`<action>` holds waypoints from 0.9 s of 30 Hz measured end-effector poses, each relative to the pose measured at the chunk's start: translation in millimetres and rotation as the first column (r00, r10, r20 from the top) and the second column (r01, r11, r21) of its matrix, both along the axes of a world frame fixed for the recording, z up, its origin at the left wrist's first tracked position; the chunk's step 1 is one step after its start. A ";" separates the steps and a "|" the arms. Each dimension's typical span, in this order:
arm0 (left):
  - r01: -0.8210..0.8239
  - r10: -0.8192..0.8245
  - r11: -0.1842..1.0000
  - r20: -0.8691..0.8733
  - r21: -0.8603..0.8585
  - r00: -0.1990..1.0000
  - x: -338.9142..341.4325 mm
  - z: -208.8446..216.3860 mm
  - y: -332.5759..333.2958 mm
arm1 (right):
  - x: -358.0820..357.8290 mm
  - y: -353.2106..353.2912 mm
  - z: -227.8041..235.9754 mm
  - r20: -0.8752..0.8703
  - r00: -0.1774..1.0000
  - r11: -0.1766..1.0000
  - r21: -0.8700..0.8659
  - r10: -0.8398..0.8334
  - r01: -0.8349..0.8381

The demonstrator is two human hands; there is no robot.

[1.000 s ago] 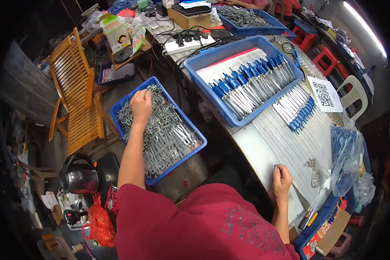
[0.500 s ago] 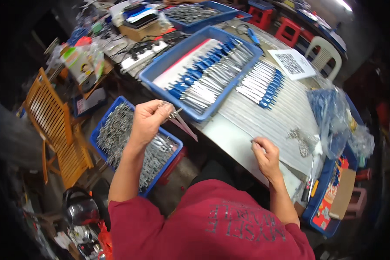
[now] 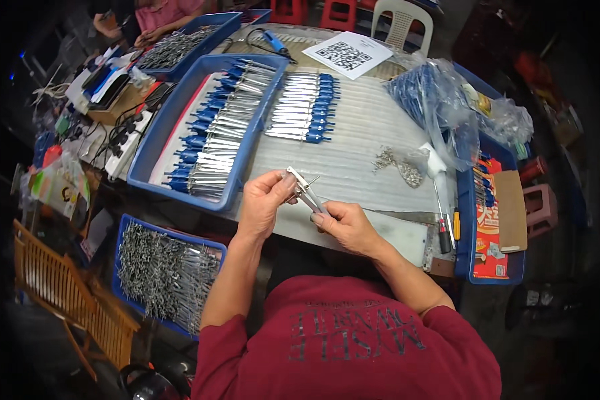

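Note:
My left hand (image 3: 263, 201) pinches the upper, hinged end of a silver metal compass (image 3: 305, 189) with two slim legs and a short cross pin. At its lower end, my right hand (image 3: 348, 227) has closed thumb and fingers around the legs. Both hands hold it above the table's near edge. Just beyond my left hand stands a blue tray (image 3: 135, 175) holding many similar silver pieces with blue parts. To its right, a row of the same blue-and-silver pieces (image 3: 305, 110) lies on the ribbed white table covering (image 3: 353, 170).
A blue bin (image 3: 119, 283) of loose metal parts stands low at left, by a wooden chair (image 3: 63, 280). Small metal parts (image 3: 407, 172) lie right of centre, near a screwdriver (image 3: 443, 230). Another blue bin (image 3: 465, 257) stands at right. Another person's hands (image 3: 147, 37) are at far left.
My left hand has brought the compass from above the low left bin to the table's near edge. My right hand has moved left and taken its lower end. The view has turned.

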State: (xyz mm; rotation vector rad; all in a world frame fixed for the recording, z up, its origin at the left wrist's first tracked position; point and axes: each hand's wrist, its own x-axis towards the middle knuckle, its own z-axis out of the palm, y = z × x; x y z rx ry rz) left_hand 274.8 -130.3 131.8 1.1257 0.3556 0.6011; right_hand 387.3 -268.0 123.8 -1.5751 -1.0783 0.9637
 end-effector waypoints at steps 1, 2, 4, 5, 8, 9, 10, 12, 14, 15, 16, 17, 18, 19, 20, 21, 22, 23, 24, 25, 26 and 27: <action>0.013 -0.013 1.000 0.001 -0.002 1.000 2.3 -6.1 -4.7 | 1.6 -2.2 -2.4 0.001 1.000 1.000 -0.002 -0.013 0.013; 0.004 -0.003 0.999 0.023 -0.037 1.000 5.3 -11.6 -10.3 | 2.4 -3.2 -4.9 -0.048 0.997 0.998 0.035 -0.055 0.057; -0.001 0.005 0.995 0.040 -0.097 0.999 9.3 -23.6 -20.2 | 0.6 -3.1 -7.6 -0.099 0.990 0.992 0.068 -0.101 0.108; 0.007 -0.003 0.995 0.040 -0.097 0.999 12.0 -25.9 -24.7 | -1.1 -1.5 -8.0 -0.106 0.983 0.982 0.104 -0.149 0.160; -0.042 0.047 0.994 0.058 -0.098 0.997 16.8 -29.2 -37.2 | -0.4 -3.5 -9.4 -0.050 0.984 0.975 0.133 -0.173 0.178; -0.042 0.048 0.994 0.059 -0.096 0.997 16.7 -29.4 -36.9 | 1.1 -2.9 -9.8 0.016 0.990 0.981 0.131 -0.144 0.140; -0.045 0.049 0.996 0.047 -0.078 0.998 16.3 -28.7 -36.4 | 2.8 -4.0 -9.5 0.017 0.990 0.981 0.135 -0.142 0.138; -0.056 0.058 0.997 0.043 -0.048 0.997 14.9 -25.7 -35.5 | 7.0 -8.3 -8.5 0.207 0.977 0.995 0.089 -0.059 0.041; -0.030 0.030 0.999 -0.020 0.011 0.999 13.2 -21.5 -37.7 | 8.6 -10.6 -10.2 0.225 0.973 0.991 0.135 -0.050 0.019; -0.042 0.042 0.999 -0.012 0.025 0.999 11.9 -19.4 -38.6 | 8.0 -11.2 -10.3 0.235 0.971 0.985 0.170 -0.043 0.003; -0.017 0.017 0.999 -0.002 0.027 1.000 11.1 -17.3 -39.5 | 6.9 -11.8 -4.7 0.229 0.972 0.979 0.202 -0.056 0.009; 0.008 -0.009 0.999 0.008 0.031 1.000 10.2 -15.4 -40.0 | 8.1 -11.7 -4.4 0.236 0.971 0.976 0.216 -0.046 -0.007; 0.000 0.000 0.999 0.002 0.043 1.000 9.0 -13.9 -41.3 | 9.4 -13.4 -5.0 0.216 0.976 0.978 0.209 -0.041 -0.006; -0.011 0.011 0.998 0.009 0.054 1.000 8.3 -13.1 -40.6 | 10.6 -14.4 -5.4 0.195 0.980 0.979 0.201 -0.035 -0.005; 0.025 -0.025 0.999 0.006 0.034 1.000 7.9 -12.8 -39.1 | 10.6 -15.3 -2.4 0.112 0.993 0.989 0.146 -0.029 0.012; 0.064 -0.064 0.998 0.003 0.013 0.998 7.5 -12.2 -38.7 | 10.3 -16.3 -1.4 0.117 0.993 0.988 0.154 -0.022 0.004; 0.071 -0.071 0.997 0.010 -0.004 0.997 7.6 -11.5 -38.3 | 10.0 -17.1 -0.8 0.020 1.000 0.993 0.116 -0.019 0.016; 0.065 -0.065 0.998 0.013 0.003 0.998 7.7 -12.6 -38.1 | 9.8 -17.7 -0.4 -0.077 0.997 0.997 0.076 -0.020 0.026; 0.076 -0.076 0.997 0.015 -0.009 0.997 7.9 -14.6 -37.6 | 9.7 -17.8 -0.2 -0.074 0.997 0.996 0.082 -0.014 0.020; 0.088 -0.088 0.996 0.017 -0.021 0.996 7.9 -15.4 -37.3 | 9.6 -17.9 0.0 -0.100 0.995 0.997 0.079 -0.013 0.021; 0.091 -0.090 0.995 0.014 -0.043 0.996 7.4 -13.5 -37.6 | 9.6 -17.8 0.1 -0.125 0.992 0.997 0.075 -0.013 0.023; 0.090 -0.090 0.995 0.016 -0.038 0.996 8.2 -13.3 -37.8 | 10.3 -17.9 -1.0 -0.123 0.992 0.997 0.080 -0.012 0.022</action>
